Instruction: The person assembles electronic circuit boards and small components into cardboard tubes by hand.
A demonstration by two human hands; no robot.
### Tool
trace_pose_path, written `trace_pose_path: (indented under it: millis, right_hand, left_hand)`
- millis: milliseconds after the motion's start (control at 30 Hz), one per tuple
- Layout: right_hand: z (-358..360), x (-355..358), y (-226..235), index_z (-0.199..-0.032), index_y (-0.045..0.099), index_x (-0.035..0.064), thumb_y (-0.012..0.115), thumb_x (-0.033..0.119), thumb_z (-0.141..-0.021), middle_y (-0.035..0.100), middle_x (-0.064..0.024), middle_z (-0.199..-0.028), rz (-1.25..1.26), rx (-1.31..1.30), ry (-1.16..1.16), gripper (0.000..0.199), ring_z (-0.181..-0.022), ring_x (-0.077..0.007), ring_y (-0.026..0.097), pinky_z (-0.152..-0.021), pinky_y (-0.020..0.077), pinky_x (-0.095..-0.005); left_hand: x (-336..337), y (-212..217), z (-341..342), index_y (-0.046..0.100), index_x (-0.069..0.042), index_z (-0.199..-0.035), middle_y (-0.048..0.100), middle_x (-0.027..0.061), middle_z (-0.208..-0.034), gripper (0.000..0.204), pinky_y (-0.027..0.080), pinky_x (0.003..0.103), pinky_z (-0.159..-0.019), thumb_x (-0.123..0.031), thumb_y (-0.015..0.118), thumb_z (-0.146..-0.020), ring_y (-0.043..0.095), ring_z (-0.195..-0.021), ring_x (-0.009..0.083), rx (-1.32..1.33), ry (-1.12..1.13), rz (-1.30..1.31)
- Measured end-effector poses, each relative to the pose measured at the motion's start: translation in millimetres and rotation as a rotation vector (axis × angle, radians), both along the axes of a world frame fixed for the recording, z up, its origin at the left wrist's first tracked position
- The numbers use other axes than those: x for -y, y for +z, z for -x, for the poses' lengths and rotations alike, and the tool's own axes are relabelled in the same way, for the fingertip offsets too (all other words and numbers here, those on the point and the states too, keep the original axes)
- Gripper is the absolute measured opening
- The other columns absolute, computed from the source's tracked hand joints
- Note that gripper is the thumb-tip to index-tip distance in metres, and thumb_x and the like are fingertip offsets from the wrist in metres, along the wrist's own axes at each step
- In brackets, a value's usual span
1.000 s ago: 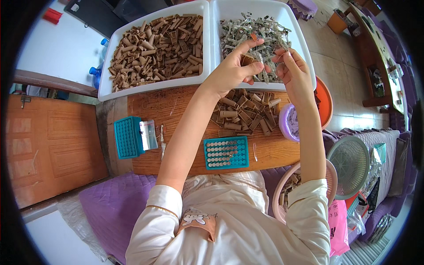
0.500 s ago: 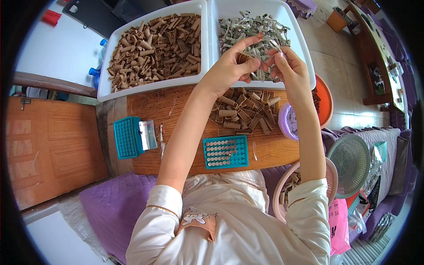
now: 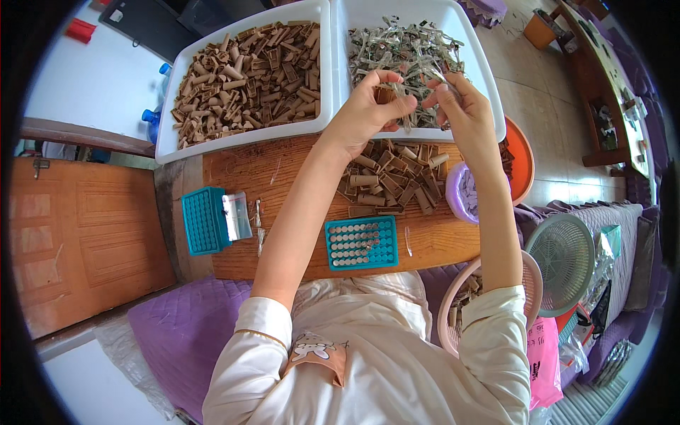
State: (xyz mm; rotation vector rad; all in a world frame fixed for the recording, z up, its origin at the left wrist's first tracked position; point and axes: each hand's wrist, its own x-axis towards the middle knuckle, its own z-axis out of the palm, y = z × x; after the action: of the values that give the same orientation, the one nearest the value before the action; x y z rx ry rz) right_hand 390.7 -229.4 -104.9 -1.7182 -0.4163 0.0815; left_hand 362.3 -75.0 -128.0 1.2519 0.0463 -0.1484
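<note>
Both my hands are raised over the near edge of a white bin [image 3: 491, 78] heaped with clear and silvery plastic pieces [image 3: 397, 44]. My left hand [image 3: 372, 113] curls around a brown half-tube piece [image 3: 384, 94], partly hidden by the fingers. A clear plastic strip [image 3: 406, 106] shows at its fingertips. To its right, my right hand [image 3: 464, 106] pinches another thin clear strip [image 3: 434, 72]; the fingers partly cover it. Below the hands, loose brown half-tube pieces [image 3: 389, 177] lie piled on the wooden table [image 3: 297, 191].
Another white bin [image 3: 244, 134] full of brown pieces stands left. A teal tray [image 3: 362, 243] of round silvery discs lies near the front edge, with a teal rack [image 3: 203, 220] farther left. A purple tub [image 3: 455, 191], an orange bucket [image 3: 523, 166] and a pink basket [image 3: 535, 283] stand right.
My left forefinger has drawn back and curled, and a clear strip now shows at the left fingertips. The hands are slightly farther apart. The trays and bins stay put.
</note>
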Motion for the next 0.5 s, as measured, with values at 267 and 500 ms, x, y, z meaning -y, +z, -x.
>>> trace_pose_path:
  millis: [267, 500]
  right_hand:
    - [-5.1, 3.4, -4.1, -0.088, 0.054, 0.0008, 0.045, 0.015, -0.083, 0.055, -0.0008, -0.066, -0.139, -0.034, -0.033, 0.017, -0.053, -0.003, 0.04, -0.048, 0.0338, -0.0161]
    - [-23.3, 14.0, -12.5, -0.088, 0.053, 0.0009, 0.043, 0.016, -0.085, 0.055, -0.0018, -0.068, -0.361, -0.092, -0.134, 0.018, -0.054, -0.0031, 0.039, -0.05, 0.0325, -0.0152]
  left_hand:
    - [-2.0, -2.7, 4.4, 0.044, -0.007, -0.097, 0.057, 0.0036, -0.081, 0.033, 0.038, 0.019, -0.056, -0.012, 0.063, -0.071, 0.049, -0.064, 0.0052, 0.158, 0.098, -0.399]
    - [-16.0, 3.4, 6.7, 0.051, -0.008, -0.092, 0.059, 0.0053, -0.075, 0.018, 0.034, 0.018, -0.048, -0.009, 0.055, -0.074, 0.049, -0.06, 0.0046, 0.074, 0.044, -0.195]
